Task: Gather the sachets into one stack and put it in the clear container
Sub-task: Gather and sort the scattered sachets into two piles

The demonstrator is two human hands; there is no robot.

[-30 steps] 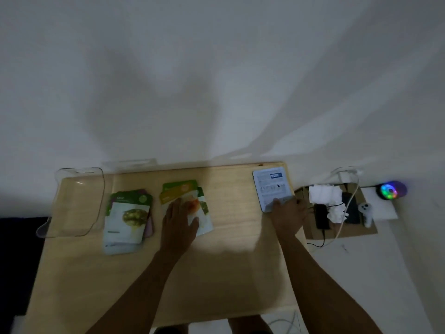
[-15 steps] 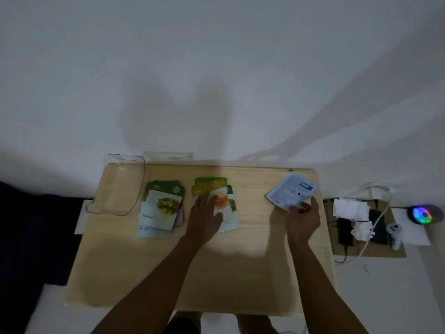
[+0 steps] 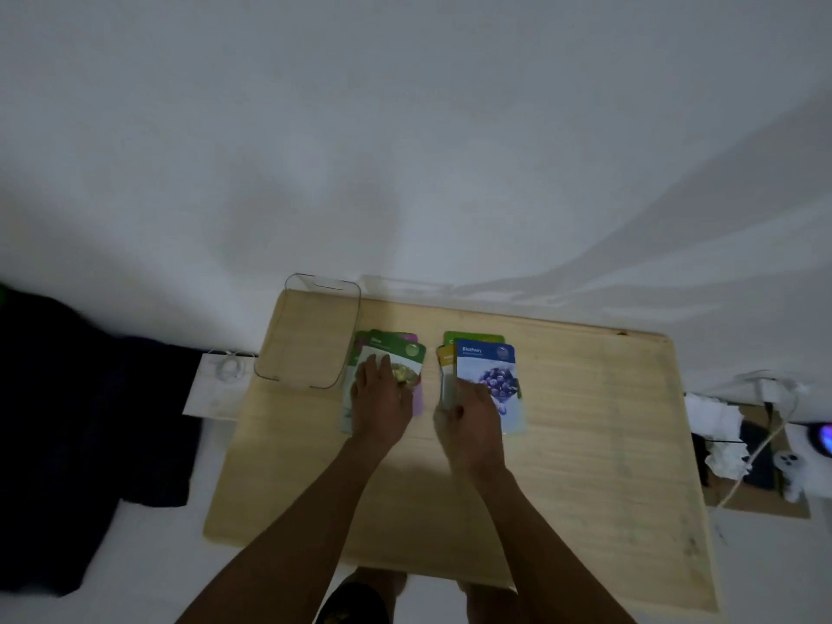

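Two piles of sachets lie on the wooden table (image 3: 585, 421). A green sachet (image 3: 396, 349) tops the left pile, and my left hand (image 3: 380, 398) rests flat on it with the fingers spread. The right pile has a blue blueberry sachet (image 3: 488, 360) on top, over yellow and green ones. My right hand (image 3: 470, 418) holds the blue sachet's near end, with its thumb curled at the pile's left edge. The clear container (image 3: 274, 376) stands empty at the table's back left corner, just left of the green pile.
A white wall rises behind the table. On the floor to the right lie a cardboard sheet with crumpled tissues (image 3: 725, 448), cables, a white controller (image 3: 789, 466) and a glowing light (image 3: 821, 436). A dark cloth (image 3: 67, 421) lies to the left.
My right hand carried the blue sachet from the table's right end, turned it face up and laid it on the middle pile. My left hand moved from that pile to the green pile.
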